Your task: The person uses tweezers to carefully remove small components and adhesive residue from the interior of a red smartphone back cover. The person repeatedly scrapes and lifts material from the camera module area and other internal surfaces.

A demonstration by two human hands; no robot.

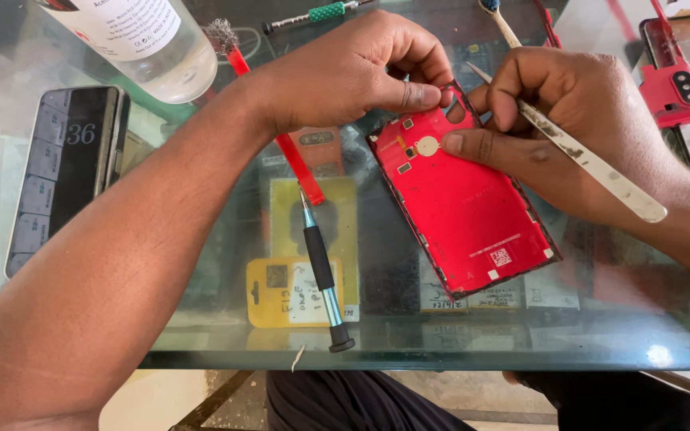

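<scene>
Red phone back cover [469, 215] is laid inner side up on the glass surface [225, 319], just right of centre, its top end pointing to 11 o'clock. Left hand [345, 72] is reached in from 8 o'clock; thumb and forefinger are pinched narrow on the cover's top edge at the camera cut-out. Right hand [576, 120] is closed on metal tweezers [592, 164], held pen-style, tips aimed at the same top corner; its thumb is pressed on the cover beside the round pale pad. Tip contact cannot be confirmed, the spot is hidden by the fingers.

Progress, as judged: cover is already separated from its phone and flipped; inner side looks mostly bare, only small pads and stickers left. Work at the camera-opening corner looks still in hand.

Around it: precision screwdriver [323, 271] lies untouched at 7 o'clock of the cover, a red pry strip [293, 164] above it. A dark phone [69, 172] rests at 9 o'clock, a clear liquid bottle [141, 40] at 11 o'clock. A second red phone part [672, 76] sits at 2 o'clock, well apart.
</scene>
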